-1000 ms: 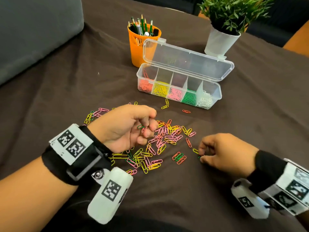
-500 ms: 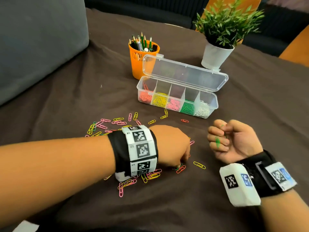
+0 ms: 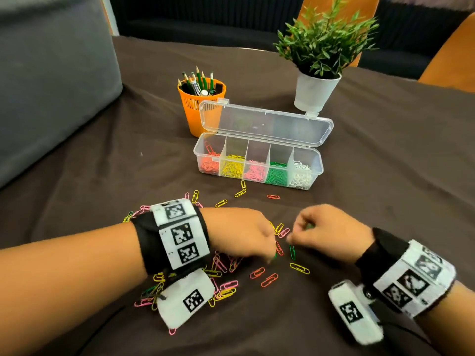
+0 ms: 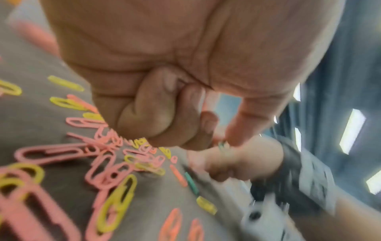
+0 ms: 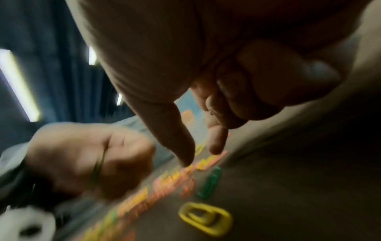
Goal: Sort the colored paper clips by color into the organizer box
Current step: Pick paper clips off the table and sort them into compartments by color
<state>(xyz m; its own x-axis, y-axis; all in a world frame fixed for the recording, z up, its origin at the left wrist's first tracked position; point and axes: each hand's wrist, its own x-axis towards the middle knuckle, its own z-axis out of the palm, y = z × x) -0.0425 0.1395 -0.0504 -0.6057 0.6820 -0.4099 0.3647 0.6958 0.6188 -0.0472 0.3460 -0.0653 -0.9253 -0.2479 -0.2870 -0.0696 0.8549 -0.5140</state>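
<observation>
Loose pink, yellow, orange and green paper clips lie in a pile on the dark cloth. My left hand sits over the pile's right edge with curled fingers and pinches a green clip. My right hand hovers palm down just right of it. Its thumb and forefinger point down, slightly apart, above a green clip lying on the cloth. Its other fingers are curled in, with a blur of green clips in them. The clear organizer box stands open behind, its green compartment second from the right.
An orange pencil cup and a potted plant stand behind the box. A grey cushion borders the left. A yellow clip and two orange clips lie near my right hand.
My right hand has turned from palm up to palm down and dropped left toward the clips. My left hand stays over the pile, now meeting the right hand.
</observation>
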